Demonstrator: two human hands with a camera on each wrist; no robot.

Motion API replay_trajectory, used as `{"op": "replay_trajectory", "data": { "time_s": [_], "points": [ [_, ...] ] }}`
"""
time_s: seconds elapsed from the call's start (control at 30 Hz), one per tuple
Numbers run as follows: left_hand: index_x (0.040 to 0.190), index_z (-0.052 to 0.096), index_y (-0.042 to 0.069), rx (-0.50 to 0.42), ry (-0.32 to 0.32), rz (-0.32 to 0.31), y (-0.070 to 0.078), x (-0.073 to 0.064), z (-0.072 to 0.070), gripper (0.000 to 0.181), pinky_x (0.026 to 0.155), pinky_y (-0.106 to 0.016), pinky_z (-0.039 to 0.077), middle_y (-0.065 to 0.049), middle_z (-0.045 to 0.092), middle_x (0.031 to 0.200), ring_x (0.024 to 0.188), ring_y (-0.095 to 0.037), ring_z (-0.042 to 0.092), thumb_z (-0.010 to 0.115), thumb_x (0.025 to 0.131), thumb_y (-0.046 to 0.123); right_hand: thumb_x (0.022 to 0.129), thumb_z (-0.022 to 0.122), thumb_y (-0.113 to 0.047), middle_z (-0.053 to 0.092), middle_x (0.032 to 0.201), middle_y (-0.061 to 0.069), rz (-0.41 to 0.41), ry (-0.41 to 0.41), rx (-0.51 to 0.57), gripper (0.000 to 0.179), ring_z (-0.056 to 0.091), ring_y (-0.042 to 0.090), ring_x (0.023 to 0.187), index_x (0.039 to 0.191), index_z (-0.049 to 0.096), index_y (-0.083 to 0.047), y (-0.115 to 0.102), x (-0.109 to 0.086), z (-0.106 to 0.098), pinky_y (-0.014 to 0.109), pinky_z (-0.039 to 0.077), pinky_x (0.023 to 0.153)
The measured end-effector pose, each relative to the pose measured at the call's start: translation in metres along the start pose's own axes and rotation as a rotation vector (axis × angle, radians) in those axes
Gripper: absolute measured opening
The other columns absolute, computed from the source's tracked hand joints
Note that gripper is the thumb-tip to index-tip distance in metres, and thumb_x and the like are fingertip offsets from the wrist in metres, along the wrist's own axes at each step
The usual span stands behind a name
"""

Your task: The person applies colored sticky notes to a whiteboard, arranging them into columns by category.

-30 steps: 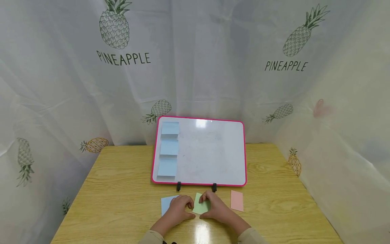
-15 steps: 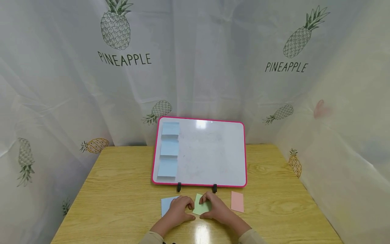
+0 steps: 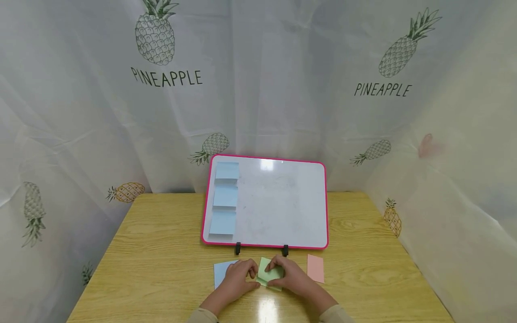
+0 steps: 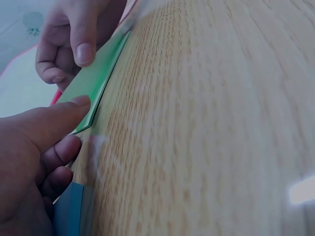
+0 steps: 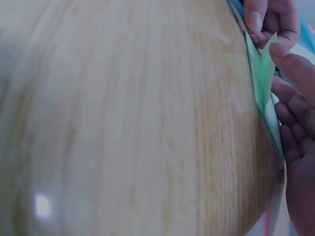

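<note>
A green sticky note pad [image 3: 265, 264] lies on the table between both hands. Its top sheet [image 5: 268, 71] is lifted along the near edge, so a wedge of space shows below it. My right hand [image 3: 291, 274] has that sheet between thumb and curled fingers, the thumb at the raised edge. At the pad's left end, my left hand [image 3: 237, 277] holds the corner, thumb [image 4: 74, 110] over it and fingers curled beside it. Partly under the left hand sits a blue sticky note pad [image 3: 221, 272]. A pink sticky note pad [image 3: 315, 268] lies to the right.
Behind the hands a whiteboard [image 3: 278, 206] with a pink frame leans on small black stand feet [image 3: 285, 250]. Blue sticky notes [image 3: 225, 196] form a column down its left side. A pineapple-print curtain [image 3: 266, 89] surrounds the wooden table [image 3: 161, 251].
The near edge of the top green sheet has come up off the pad, where it lay flat before. My right thumb has shifted slightly with it; the left hand has barely moved.
</note>
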State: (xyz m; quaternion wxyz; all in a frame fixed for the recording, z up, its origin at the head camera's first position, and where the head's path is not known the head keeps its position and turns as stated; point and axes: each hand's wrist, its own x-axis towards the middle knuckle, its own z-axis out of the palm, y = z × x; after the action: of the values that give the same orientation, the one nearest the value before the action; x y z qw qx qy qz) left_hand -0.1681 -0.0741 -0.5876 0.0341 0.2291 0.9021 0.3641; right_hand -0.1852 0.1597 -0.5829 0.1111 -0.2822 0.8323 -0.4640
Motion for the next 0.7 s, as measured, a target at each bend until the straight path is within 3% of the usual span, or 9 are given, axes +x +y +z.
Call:
{"op": "replay_trajectory", "data": {
  "time_s": [0.13, 0.37, 0.7],
  "points": [
    [0.091, 0.053, 0.026, 0.022, 0.011, -0.006, 0.001, 0.001, 0.001, 0.030, 0.078, -0.039, 0.036, 0.020, 0.050, 0.079, 0.076, -0.001, 0.043, 0.081, 0.080, 0.028, 0.082, 0.078, -0.027, 0.068, 0.106, -0.007, -0.003, 0.002, -0.001, 0.030, 0.060, 0.012, 0.102, 0.100, 0.058, -0.014, -0.001, -0.001, -0.002, 0.030, 0.047, 0.089],
    [0.093, 0.054, 0.024, 0.022, 0.023, -0.010, 0.002, 0.001, 0.002, 0.030, 0.079, -0.041, 0.036, 0.020, 0.049, 0.078, 0.076, -0.002, 0.043, 0.081, 0.080, 0.026, 0.091, 0.070, -0.013, 0.069, 0.096, -0.004, 0.020, 0.042, 0.006, 0.011, 0.064, 0.007, 0.090, 0.100, 0.065, -0.013, -0.006, -0.001, -0.002, 0.028, 0.050, 0.082],
    [0.096, 0.053, 0.024, 0.008, 0.019, -0.027, 0.000, 0.002, 0.003, 0.034, 0.078, -0.039, 0.034, 0.018, 0.049, 0.081, 0.076, -0.002, 0.042, 0.082, 0.079, 0.028, 0.090, 0.069, -0.006, 0.070, 0.090, 0.001, 0.056, 0.105, 0.116, 0.010, 0.065, 0.011, 0.083, 0.099, 0.066, -0.006, -0.013, -0.001, 0.001, 0.025, 0.052, 0.074]
  ]
}}
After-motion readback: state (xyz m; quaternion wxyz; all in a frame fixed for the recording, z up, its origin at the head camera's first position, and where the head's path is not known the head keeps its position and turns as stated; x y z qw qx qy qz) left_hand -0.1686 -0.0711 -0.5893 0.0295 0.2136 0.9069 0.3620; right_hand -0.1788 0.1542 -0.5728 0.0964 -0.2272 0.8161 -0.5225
